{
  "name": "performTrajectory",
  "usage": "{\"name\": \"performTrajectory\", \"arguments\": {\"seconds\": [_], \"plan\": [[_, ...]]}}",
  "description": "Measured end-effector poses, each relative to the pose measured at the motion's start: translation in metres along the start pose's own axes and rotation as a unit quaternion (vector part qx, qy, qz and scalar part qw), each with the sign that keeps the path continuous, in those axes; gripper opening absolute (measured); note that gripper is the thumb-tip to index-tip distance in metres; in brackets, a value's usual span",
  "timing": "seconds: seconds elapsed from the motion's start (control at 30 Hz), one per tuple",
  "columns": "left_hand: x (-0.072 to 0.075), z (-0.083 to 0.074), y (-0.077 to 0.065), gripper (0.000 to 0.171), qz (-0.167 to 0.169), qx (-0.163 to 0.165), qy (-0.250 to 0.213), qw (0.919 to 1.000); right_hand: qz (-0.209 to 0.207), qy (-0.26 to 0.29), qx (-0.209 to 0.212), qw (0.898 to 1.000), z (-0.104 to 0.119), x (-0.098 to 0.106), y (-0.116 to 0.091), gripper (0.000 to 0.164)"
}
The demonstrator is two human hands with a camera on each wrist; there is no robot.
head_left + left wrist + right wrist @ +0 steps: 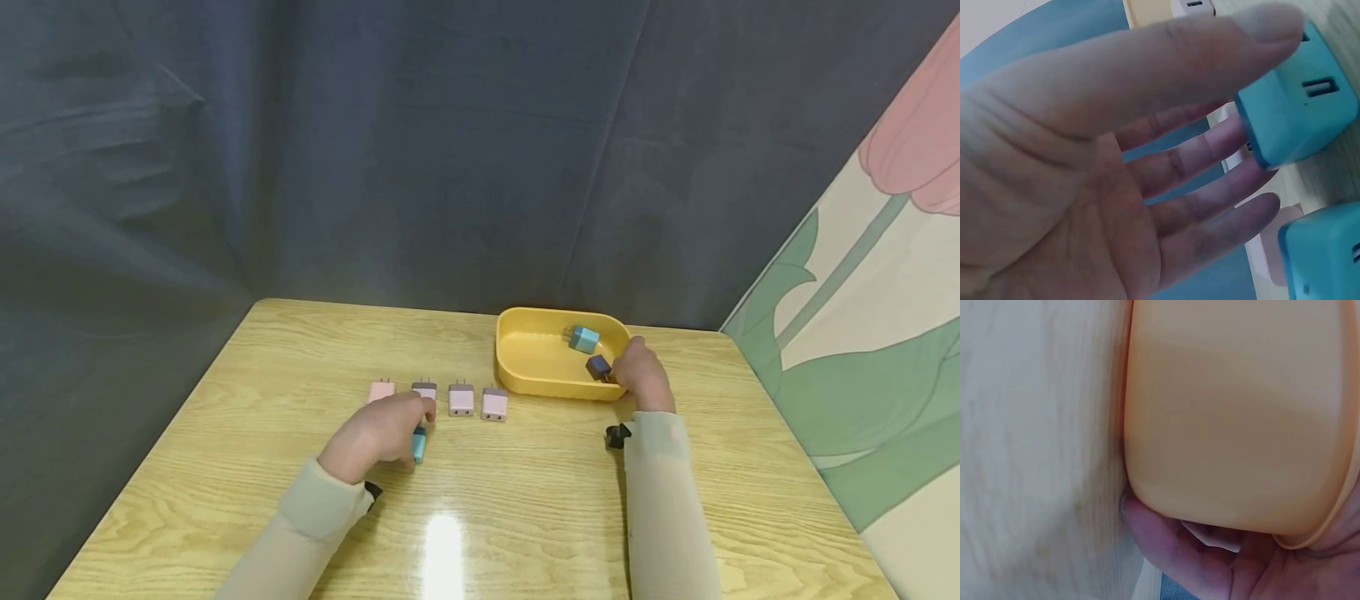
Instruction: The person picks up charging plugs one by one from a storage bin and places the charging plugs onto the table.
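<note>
My left hand [382, 429] is low over the table, its thumb and fingertips on opposite sides of a teal USB wall charger [1297, 100]. A second teal charger [1329, 256] stands beside it in the left wrist view; the hand hides it in the head view. Just beyond the hand lie a pink charger [382, 390] and a pale one with a dark end [424, 389]. My right hand [643, 377] grips the right end of a yellow tray [1235, 425], fingers curled against its outside. The tray holds a teal charger [584, 339] and a dark charger [598, 367].
Two more pale pink chargers [461, 400] [494, 404] lie in the row between the left hand and the tray. The wooden table [525, 500] ends at a dark curtain [450, 167] behind and a flower-patterned wall [885, 350] on the right.
</note>
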State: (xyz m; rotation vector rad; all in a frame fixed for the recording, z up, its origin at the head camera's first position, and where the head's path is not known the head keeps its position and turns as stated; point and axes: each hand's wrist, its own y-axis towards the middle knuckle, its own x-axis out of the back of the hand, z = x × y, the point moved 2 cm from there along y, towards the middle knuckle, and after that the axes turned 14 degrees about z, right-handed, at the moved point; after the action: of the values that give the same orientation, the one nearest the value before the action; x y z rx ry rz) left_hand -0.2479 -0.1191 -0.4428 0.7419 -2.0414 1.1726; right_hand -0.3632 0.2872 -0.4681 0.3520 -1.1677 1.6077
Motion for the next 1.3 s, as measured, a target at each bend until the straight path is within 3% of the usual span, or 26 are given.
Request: {"name": "performTrajectory", "arguments": {"seconds": [0.17,0.43,0.63,1.3], "plan": [[0.005,0.002,-0.006,0.069,-0.001,-0.007,-0.015,0.9999,-0.001,-0.003,-0.002,1.0,0.0,0.001,0.003,0.056],[0.016,0.008,-0.014,0.059,-0.014,-0.033,-0.022,0.9991,0.003,-0.008,-0.005,1.0,0.0,0.0,0.003,0.056],[0.019,0.013,-0.016,0.064,-0.015,-0.046,-0.023,0.9986,-0.001,-0.015,-0.006,1.0,0.0,0.001,0.001,0.056],[0.017,0.011,-0.007,0.059,-0.052,-0.08,0.002,0.9954,0.004,-0.011,-0.004,1.0,0.0,0.0,0.004,0.059]]}}
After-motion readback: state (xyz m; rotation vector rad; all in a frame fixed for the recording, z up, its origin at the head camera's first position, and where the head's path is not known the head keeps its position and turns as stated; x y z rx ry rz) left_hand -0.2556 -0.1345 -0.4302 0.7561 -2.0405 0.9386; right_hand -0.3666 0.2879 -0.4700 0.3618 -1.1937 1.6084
